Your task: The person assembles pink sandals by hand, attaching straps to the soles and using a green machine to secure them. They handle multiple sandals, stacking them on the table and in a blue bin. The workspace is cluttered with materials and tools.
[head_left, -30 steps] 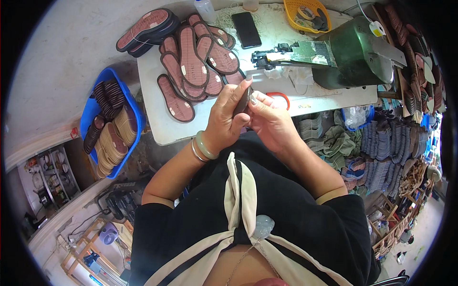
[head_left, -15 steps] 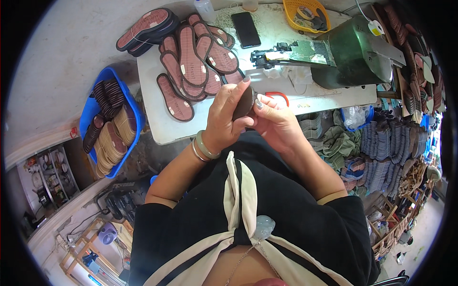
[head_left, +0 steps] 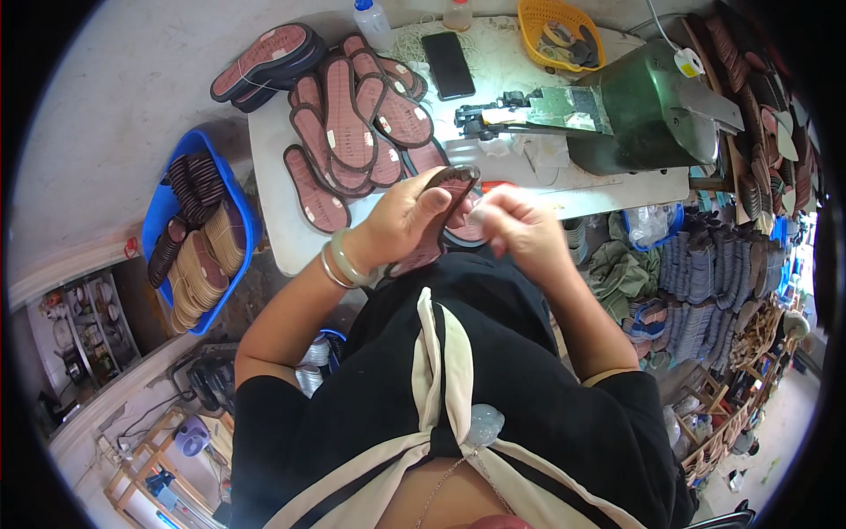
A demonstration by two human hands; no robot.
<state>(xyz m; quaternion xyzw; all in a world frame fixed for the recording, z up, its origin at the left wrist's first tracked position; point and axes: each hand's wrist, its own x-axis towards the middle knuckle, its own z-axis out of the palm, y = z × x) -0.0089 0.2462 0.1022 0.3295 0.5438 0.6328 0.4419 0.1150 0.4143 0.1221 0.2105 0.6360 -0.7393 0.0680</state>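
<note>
In my left hand (head_left: 395,220), fingers are wrapped round a slipper sole (head_left: 448,196) with a ribbed pinkish face and dark brown edging. It is held tilted above my lap, one end upward. My right hand (head_left: 520,227) is just right of the sole, its fingers curled and smeared by motion; what they pinch, if anything, is too blurred to name. Below these fingers shows the rounded end of another pinkish sole (head_left: 464,234), partly hidden. On the white table (head_left: 608,187) ahead lies a heap of similar soles (head_left: 351,119), several with small white labels.
A green machine (head_left: 630,101) stands on the table's right, its arm pointing left. Behind are a black phone (head_left: 448,66), a yellow basket (head_left: 561,35) and a bottle (head_left: 374,25). A blue bin (head_left: 249,225) of soles stands left; grey stacks (head_left: 718,260) rise at right.
The held sole has turned from its dark side to show its pinkish face. My left hand has shifted left and down; my right hand has come away from the sole to the right.
</note>
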